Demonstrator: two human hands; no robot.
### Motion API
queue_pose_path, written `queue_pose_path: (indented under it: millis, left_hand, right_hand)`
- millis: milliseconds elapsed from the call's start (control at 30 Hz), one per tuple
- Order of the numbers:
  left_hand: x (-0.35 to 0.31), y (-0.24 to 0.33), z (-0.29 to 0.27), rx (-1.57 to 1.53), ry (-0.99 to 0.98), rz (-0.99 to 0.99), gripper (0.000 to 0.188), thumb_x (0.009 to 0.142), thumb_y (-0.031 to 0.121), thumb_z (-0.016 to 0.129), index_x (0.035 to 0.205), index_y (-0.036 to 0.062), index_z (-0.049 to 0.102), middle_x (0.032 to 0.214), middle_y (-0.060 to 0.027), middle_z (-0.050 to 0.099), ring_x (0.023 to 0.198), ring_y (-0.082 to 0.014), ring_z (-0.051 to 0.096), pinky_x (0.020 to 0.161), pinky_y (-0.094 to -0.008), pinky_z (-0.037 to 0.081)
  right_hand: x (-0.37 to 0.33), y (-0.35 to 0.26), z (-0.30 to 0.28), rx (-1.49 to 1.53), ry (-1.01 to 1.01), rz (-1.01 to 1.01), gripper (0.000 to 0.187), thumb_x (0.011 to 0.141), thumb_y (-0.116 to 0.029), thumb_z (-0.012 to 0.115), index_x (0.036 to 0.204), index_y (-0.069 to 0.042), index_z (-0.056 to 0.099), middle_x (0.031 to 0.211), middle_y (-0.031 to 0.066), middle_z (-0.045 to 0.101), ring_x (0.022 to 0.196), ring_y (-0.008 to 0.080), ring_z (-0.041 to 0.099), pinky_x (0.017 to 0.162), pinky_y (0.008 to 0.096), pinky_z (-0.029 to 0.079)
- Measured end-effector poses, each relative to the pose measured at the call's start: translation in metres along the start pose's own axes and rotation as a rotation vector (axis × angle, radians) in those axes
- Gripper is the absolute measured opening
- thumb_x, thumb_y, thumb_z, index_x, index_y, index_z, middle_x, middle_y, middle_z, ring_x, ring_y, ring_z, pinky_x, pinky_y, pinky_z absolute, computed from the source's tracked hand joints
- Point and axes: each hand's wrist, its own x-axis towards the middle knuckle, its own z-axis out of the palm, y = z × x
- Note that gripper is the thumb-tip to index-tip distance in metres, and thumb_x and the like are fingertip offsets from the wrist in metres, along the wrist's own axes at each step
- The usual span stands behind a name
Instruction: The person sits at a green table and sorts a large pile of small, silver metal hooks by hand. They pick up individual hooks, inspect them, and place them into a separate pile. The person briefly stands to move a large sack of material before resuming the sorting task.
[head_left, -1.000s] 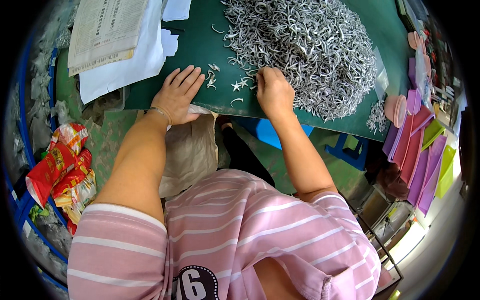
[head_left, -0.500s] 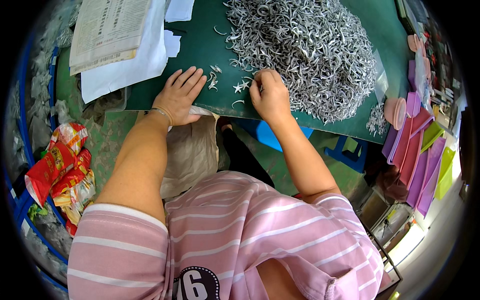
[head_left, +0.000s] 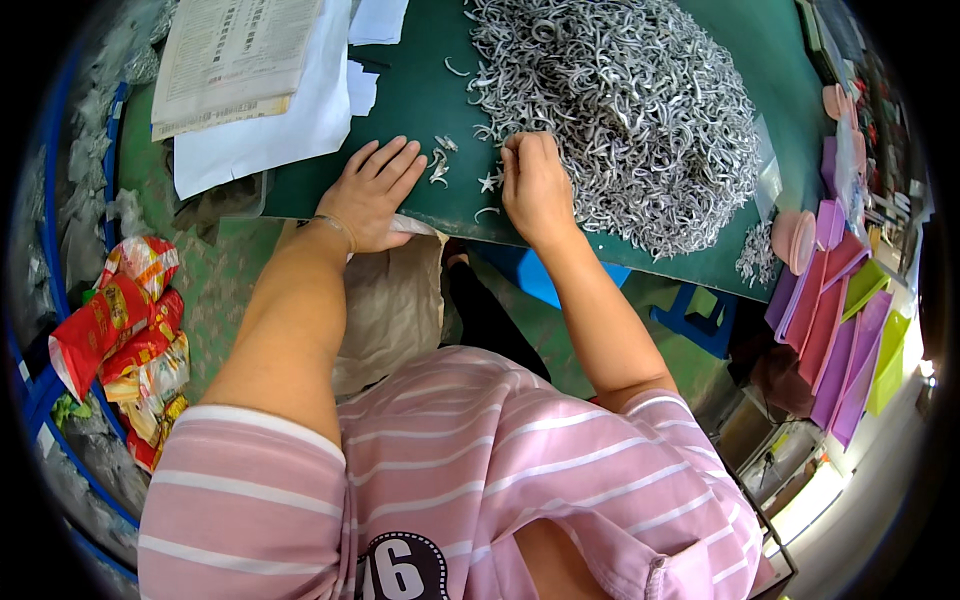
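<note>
Right hand (head_left: 537, 187): moved left, nearer the star (head_left: 488, 184); fingers curled, can't tell if they pinch.
Left hand (head_left: 380, 198): flat, fingers bit apart.
Pile (head_left: 640, 120): on the table (head_left: 412, 95), beside my right hand.
Star: could fall off if I bump it.

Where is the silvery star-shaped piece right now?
In the head view, the star-shaped piece lies on the green table, just left of the right hand and just beyond a lone curved piece.
</note>
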Motion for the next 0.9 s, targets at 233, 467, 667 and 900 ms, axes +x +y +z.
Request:
queue_pose_path:
  millis: [233, 467, 667, 900]
  left_hand:
    - [0.001, 0.0, -0.003, 0.023, -0.024, 0.002, 0.097, 0.068, 0.049, 0.071, 0.145, 0.0068, 0.03, 0.153, -0.0108, 0.025, 0.142, -0.0264, 0.019, 0.116, -0.0438, 0.015]
    - [0.001, 0.001, -0.003, 0.009, -0.002, -0.006, 0.095, 0.068, 0.049, 0.071, 0.144, 0.0069, 0.032, 0.152, -0.0103, 0.026, 0.141, -0.0265, 0.02, 0.116, -0.0439, 0.016]
    - [0.002, 0.0, -0.002, 0.008, 0.015, 0.003, 0.095, 0.067, 0.048, 0.071, 0.143, 0.0068, 0.033, 0.152, -0.0099, 0.027, 0.141, -0.0266, 0.021, 0.116, -0.0438, 0.016]
    - [0.001, -0.001, -0.001, 0.005, 0.036, 0.006, 0.095, 0.066, 0.048, 0.071, 0.143, 0.0069, 0.033, 0.152, -0.0099, 0.027, 0.141, -0.0267, 0.021, 0.115, -0.0439, 0.017]
  right_hand:
    - [-0.007, -0.033, 0.034, 0.244, -0.041, -0.056, 0.014, 0.087, -0.005, 0.054, 0.1, -0.002, 0.052, 0.091, 0.0207, 0.056, 0.082, 0.0415, 0.058, 0.069, 0.0475, 0.05]
    - [0.006, 0.003, 0.017, -0.099, 0.054, 0.084, 0.01, 0.085, -0.011, 0.06, 0.088, -0.002, 0.058, 0.085, 0.0184, 0.058, 0.071, 0.04, 0.061, 0.062, 0.0471, 0.051]
    - [0.012, 0.0, 0.018, -0.17, -0.01, 0.117, 0.011, 0.084, -0.016, 0.061, 0.081, -0.006, 0.061, 0.085, 0.0157, 0.06, 0.07, 0.0373, 0.063, 0.062, 0.0459, 0.052]
    - [-0.001, 0.003, 0.009, 0.12, 0.144, 0.072, 0.005, 0.08, -0.005, 0.063, 0.08, -0.002, 0.059, 0.077, 0.0149, 0.06, 0.071, 0.0348, 0.061, 0.063, 0.0431, 0.05]
